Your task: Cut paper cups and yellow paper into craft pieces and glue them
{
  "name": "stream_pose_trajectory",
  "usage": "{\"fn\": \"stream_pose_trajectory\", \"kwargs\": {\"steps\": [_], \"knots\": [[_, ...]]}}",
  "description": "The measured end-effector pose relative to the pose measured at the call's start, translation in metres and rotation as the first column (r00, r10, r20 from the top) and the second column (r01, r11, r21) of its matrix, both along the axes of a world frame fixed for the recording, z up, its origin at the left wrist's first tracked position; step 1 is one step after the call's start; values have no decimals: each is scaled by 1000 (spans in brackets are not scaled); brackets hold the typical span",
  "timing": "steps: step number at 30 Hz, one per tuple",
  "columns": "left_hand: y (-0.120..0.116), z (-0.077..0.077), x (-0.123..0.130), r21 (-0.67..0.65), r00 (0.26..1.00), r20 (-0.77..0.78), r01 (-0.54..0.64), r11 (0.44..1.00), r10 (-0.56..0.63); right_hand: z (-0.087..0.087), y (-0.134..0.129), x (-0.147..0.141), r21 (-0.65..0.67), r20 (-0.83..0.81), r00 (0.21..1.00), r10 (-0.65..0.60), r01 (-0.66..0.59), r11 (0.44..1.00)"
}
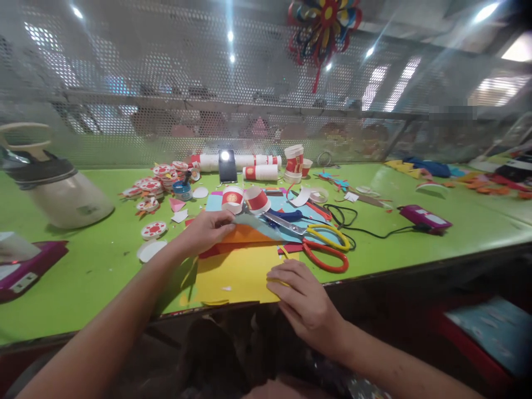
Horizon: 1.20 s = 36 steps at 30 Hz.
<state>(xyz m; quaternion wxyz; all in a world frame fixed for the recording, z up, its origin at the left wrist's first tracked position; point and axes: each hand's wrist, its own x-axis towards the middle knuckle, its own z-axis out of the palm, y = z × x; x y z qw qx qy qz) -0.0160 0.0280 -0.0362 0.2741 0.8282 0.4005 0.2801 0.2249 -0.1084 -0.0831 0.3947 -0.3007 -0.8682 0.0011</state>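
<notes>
From my remote seat I took the yellow sheet [235,271] as my landmark; it lay at the near edge of the bench [386,213]. Just beyond it, the left hand [214,228] had thumb and fingers drawn together on the raised edge of the blue sheet [260,226], presumably to expose the orange sheet [245,235] beneath. The right hand [301,296] rested at the yellow sheet's right edge, fingers bent and close together, probably to steady it; I could not tell whether they pinched it.

The scissors [296,228] lay beyond and right of the yellow sheet, blades pointing away and handles towards the right hand, which I judged handy for picking up. Their blades reached near the two cups [244,200] beyond the sheet, so I saw little slack there. Rightward, green surface showed as far as the cord [369,234]; leftward, it showed up to the discs [153,239]. The bench's front edge ran right under the yellow sheet, leaving scant margin nearest the body.
</notes>
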Motion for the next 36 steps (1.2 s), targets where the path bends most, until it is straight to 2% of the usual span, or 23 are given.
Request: {"fn": "stream_pose_trajectory", "kwargs": {"steps": [7,13,16,19,22,25,29,33,36], "knots": [[-1,-1,-2,-27,1000,-10,7,1000,-7,15,-11,17,-34,-51,998,27,-28,999],[3,-3,-2,-43,1000,-21,6,999,-7,1,-39,24,-170,-95,984,149,-164,972],[4,-5,-1,-55,1000,-27,-2,998,0,-9,-49,21,-176,-171,966,194,-223,959],[2,-5,-1,-69,999,-34,-6,998,4,-7,-56,20,-155,-226,958,178,-216,964],[-2,-2,0,-82,999,-48,-5,997,1,7,-59,24,-157,-277,959,66,-113,981],[-6,2,2,-82,997,-76,10,997,-16,22,-52,37,-150,-338,929,-150,104,983],[-17,10,7,-44,990,-121,73,996,-78,31,-22,63,-128,-397,819,-415,398,908],[-40,16,7,-158,920,-265,254,954,-288,44,18,94,-122,-386,768,-511,506,854],[-57,17,3,-185,889,-319,282,941,-329,62,37,112,-99,-387,750,-536,544,833]]}}
